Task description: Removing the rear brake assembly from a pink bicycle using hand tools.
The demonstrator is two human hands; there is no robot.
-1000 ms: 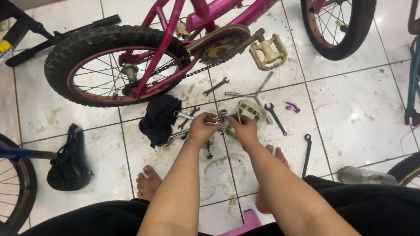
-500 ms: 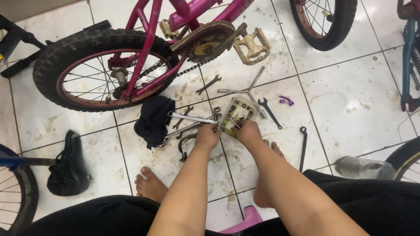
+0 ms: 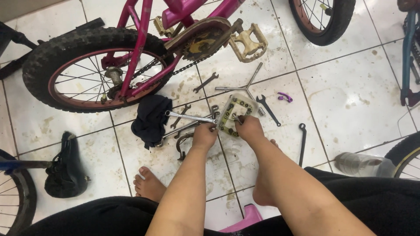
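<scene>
My left hand (image 3: 204, 136) grips the end of a silver wrench (image 3: 189, 117) whose shaft points left over the tiled floor. My right hand (image 3: 248, 127) pinches a dirty cream bicycle pedal (image 3: 235, 112), holding it tilted just above the tiles, beside the wrench head. A pink child's bicycle (image 3: 144, 39) lies on its side beyond my hands, with its rear wheel (image 3: 92, 70), chain guard (image 3: 203, 39) and a second cream pedal (image 3: 248, 42) still on its crank.
Scattered tools lie around: a Y-shaped socket wrench (image 3: 243, 86), small spanners (image 3: 267, 109), a black spanner (image 3: 302, 142), a dark rag (image 3: 151, 119), a purple clip (image 3: 284, 96). A black saddle (image 3: 65, 166) sits left, a plastic bottle (image 3: 361, 164) right. My bare feet (image 3: 148, 184) rest below.
Both hands have shifted slightly right and nearer with the pedal and wrench; the camera view has tilted, and the pedal now stands more upright between my fingers.
</scene>
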